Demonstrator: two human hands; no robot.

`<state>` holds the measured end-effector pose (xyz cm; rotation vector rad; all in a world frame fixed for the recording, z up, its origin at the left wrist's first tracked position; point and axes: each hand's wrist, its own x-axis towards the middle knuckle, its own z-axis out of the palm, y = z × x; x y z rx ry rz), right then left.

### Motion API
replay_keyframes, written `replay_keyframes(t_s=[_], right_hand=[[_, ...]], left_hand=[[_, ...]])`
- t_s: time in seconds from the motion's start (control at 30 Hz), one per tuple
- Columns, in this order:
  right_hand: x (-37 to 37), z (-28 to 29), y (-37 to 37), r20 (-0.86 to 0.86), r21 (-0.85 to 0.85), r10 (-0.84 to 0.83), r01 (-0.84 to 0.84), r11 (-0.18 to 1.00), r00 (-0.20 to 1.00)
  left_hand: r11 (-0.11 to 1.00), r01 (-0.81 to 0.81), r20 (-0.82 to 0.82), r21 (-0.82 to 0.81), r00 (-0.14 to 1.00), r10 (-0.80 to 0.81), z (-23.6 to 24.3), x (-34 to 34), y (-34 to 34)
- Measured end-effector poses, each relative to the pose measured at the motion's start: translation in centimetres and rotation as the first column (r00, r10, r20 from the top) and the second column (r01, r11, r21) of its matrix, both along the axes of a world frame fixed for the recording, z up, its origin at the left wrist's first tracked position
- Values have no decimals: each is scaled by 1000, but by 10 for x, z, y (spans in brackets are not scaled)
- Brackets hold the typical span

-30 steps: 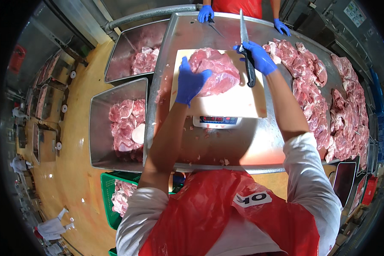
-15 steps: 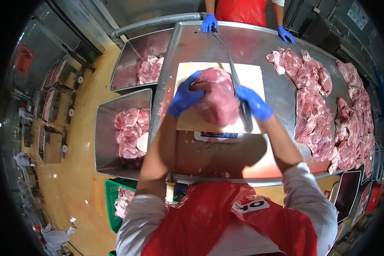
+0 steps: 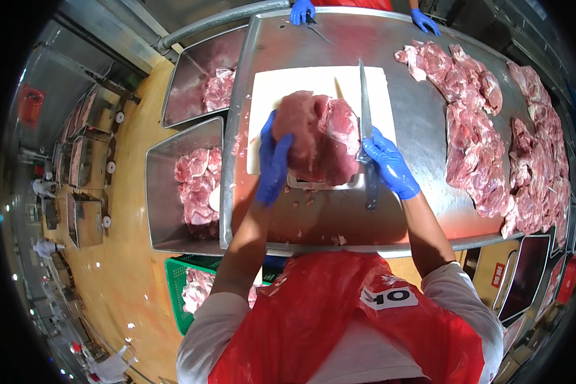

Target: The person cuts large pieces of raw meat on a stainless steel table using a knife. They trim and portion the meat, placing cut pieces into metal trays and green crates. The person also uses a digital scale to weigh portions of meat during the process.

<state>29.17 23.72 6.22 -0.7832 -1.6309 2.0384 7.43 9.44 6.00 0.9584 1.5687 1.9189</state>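
A large, rounded pink piece of raw meat [image 3: 317, 137] is clasped at its left side by the blue-gloved left hand [image 3: 274, 159], over the near part of a white rectangular cutting board [image 3: 288, 80]. A long black-handled steel knife [image 3: 365, 115] is gripped by the blue-gloved right hand [image 3: 392, 166], just beside the meat.

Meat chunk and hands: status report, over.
Left hand against meat chunk. Right hand holding knife, blade pointing away. Possibly in the way: blade, right of the meat chunk.

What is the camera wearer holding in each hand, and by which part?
The left hand holds a large piece of meat by its left side; the right hand holds a knife by its handle, near the blade.
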Motion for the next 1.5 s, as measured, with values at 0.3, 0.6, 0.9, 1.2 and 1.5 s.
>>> replay_keyframes(t_s=[0.3, 0.6, 0.9, 1.2, 1.5], right_hand=[[-23, 4, 15, -218, -217, -201, 153, 964, 955], [-17, 53, -35, 104, 33, -76, 73, 997, 992], [-100, 76, 8, 219, 315, 40, -109, 943, 975], [35, 36, -45, 449, 860, -156, -378, 343, 880], [69, 3, -37, 540, 836, -203, -548, 16, 817]], left_hand=[[948, 318, -791, 18, 585, -181, 30, -41, 75], [997, 70, -802, 42, 598, -8, 40, -38, 49], [964, 214, -43, -155, 974, -223, 36, -65, 28], [824, 410, -120, -392, 865, -487, 59, -84, 31], [554, -202, -560, -808, 557, -613, 102, 3, 106]])
